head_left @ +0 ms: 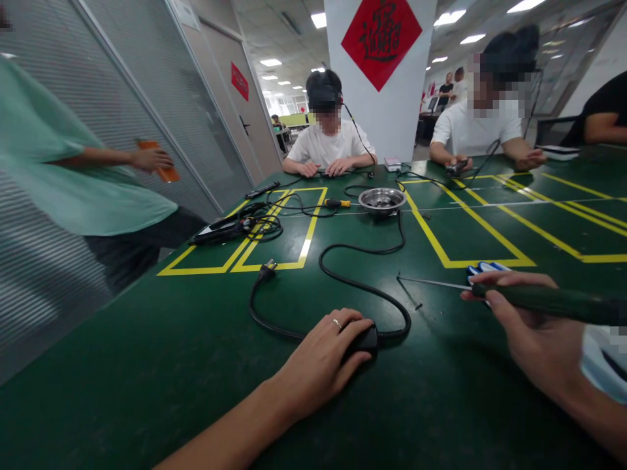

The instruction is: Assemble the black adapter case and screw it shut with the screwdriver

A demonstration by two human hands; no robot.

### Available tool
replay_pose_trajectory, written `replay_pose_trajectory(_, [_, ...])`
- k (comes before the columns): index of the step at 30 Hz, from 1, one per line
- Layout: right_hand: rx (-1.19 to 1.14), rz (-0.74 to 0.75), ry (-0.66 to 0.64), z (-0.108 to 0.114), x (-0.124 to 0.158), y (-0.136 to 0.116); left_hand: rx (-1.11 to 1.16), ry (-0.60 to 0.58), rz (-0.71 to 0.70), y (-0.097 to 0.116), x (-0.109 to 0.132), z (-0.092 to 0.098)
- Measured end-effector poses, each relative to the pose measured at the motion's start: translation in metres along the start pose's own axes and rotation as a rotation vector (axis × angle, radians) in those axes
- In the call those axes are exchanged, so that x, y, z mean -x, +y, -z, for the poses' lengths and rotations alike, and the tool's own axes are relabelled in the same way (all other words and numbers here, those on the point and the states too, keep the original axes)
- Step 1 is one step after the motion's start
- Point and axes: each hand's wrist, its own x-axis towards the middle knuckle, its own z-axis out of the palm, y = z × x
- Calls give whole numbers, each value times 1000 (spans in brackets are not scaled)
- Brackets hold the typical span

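Note:
My left hand rests on the green table, its fingers closed over a black block at the end of a black power cable. The cable loops away to a plug lying on the table. My right hand grips a dark green pen-shaped tool that points left, with a thin metal rod lying just beyond its tip. A blue and white object sits behind the right fingers.
A steel bowl stands mid-table beside a yellow-handled screwdriver. Tangled black cables lie at the left inside yellow tape lines. Two people sit at the far edge; another in a green shirt stands at left holding an orange object.

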Motion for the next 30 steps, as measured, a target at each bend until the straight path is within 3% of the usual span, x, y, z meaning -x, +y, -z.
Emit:
replay_pose_trajectory(4, [13, 33, -36, -3, 3, 1, 3, 4, 1, 0, 0, -1])
replay_pose_trajectory(10, [6, 82, 52, -2, 5, -14, 2, 3, 0, 3, -1, 1])
replay_pose_trajectory(18, [-74, -38, 181, -6, 18, -43, 37, 22, 13, 4, -2, 2])
replay_pose_trajectory(24, [-132, -98, 187, 1, 25, -41, 55, 31, 14, 4, -2, 3])
replay_pose_trajectory(30, [-84, -53, 138, 2, 26, -36, 79, 31, 19, 2, -2, 1])
